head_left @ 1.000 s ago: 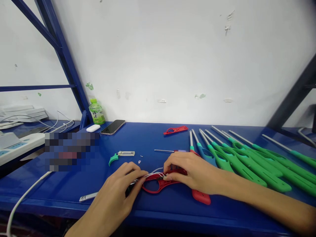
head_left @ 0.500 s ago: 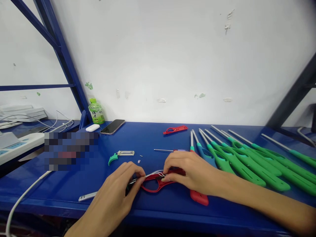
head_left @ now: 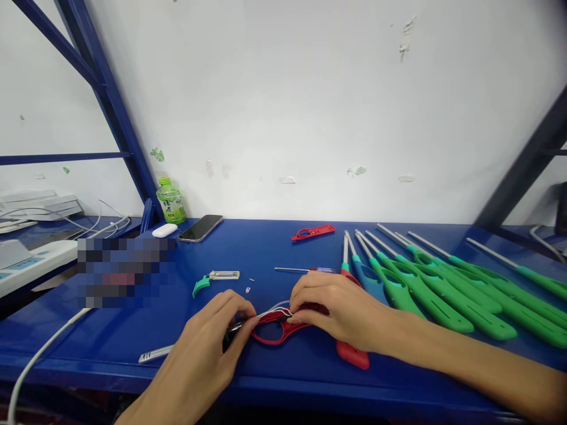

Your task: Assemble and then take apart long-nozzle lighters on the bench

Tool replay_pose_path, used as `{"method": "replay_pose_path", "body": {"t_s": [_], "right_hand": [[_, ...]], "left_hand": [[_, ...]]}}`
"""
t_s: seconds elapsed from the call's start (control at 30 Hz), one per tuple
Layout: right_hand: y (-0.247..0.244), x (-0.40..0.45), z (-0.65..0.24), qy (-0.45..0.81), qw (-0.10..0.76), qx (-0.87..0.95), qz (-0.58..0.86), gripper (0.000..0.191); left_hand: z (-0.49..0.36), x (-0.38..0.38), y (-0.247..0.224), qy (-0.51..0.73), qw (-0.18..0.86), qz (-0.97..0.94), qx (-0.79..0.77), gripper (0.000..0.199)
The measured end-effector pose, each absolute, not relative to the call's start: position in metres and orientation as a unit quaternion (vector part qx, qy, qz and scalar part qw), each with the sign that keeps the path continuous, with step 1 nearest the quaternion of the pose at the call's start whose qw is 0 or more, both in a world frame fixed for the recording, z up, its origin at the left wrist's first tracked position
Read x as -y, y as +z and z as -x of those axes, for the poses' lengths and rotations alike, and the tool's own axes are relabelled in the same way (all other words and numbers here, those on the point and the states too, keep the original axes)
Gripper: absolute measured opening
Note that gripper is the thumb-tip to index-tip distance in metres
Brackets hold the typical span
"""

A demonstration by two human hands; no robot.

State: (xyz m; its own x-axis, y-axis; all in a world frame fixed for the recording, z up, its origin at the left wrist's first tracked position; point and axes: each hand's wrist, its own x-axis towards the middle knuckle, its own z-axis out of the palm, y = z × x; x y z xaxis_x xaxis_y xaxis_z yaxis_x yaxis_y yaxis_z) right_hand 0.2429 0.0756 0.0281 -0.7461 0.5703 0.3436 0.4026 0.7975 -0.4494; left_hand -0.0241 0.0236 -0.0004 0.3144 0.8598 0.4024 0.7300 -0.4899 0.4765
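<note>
An opened red lighter shell (head_left: 269, 340) with a finger loop lies low over the table between my hands. Thin white wires (head_left: 271, 311) run along its upper side. My left hand (head_left: 217, 336) is closed at the loop's left end, pinching the wires between thumb and fingertips; a dark part and a metal tube show partly inside the grip. My right hand (head_left: 330, 310) closes round the shell's right part, its thumb and fingertip at the wires. Its palm hides much of the shell. Beyond the hands lie a green trigger (head_left: 201, 285) and a clear plastic piece (head_left: 224, 275).
Several green long-neck lighters (head_left: 447, 304) and a blue one (head_left: 371, 282) lie at the right. A red half shell (head_left: 313, 232), a screwdriver (head_left: 292, 270), a phone (head_left: 201, 228), a white case (head_left: 165, 230) and a green bottle (head_left: 172, 202) are behind. A white cable (head_left: 42, 348) crosses the left.
The whole view has shifted slightly. Both hands keep their grips on the wires and red shell, with only a tiny movement of the fingers.
</note>
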Motion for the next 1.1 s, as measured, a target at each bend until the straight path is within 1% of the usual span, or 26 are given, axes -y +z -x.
{"method": "replay_pose_path", "body": {"t_s": [0.2,0.37,0.5,0.83,1.1], "right_hand": [[0.026,-0.077,-0.243,0.186,0.23,0.914,0.279,0.018],[0.025,-0.078,-0.243,0.177,0.244,0.911,0.282,0.022],[0.026,-0.077,-0.244,0.182,0.25,0.908,0.283,0.02],[0.035,-0.075,-0.243,0.236,0.216,0.908,0.271,0.019],[0.032,-0.077,-0.243,0.231,0.224,0.91,0.26,0.022]], "left_hand": [[0.023,-0.025,0.0,0.316,0.1,-0.807,-0.489,0.018],[0.024,-0.024,-0.002,0.314,0.1,-0.808,-0.489,0.02],[0.024,-0.023,-0.001,0.303,0.112,-0.81,-0.49,0.021],[0.026,-0.021,-0.001,0.283,0.124,-0.814,-0.491,0.022],[0.024,-0.021,0.001,0.279,0.117,-0.815,-0.495,0.024]]}}
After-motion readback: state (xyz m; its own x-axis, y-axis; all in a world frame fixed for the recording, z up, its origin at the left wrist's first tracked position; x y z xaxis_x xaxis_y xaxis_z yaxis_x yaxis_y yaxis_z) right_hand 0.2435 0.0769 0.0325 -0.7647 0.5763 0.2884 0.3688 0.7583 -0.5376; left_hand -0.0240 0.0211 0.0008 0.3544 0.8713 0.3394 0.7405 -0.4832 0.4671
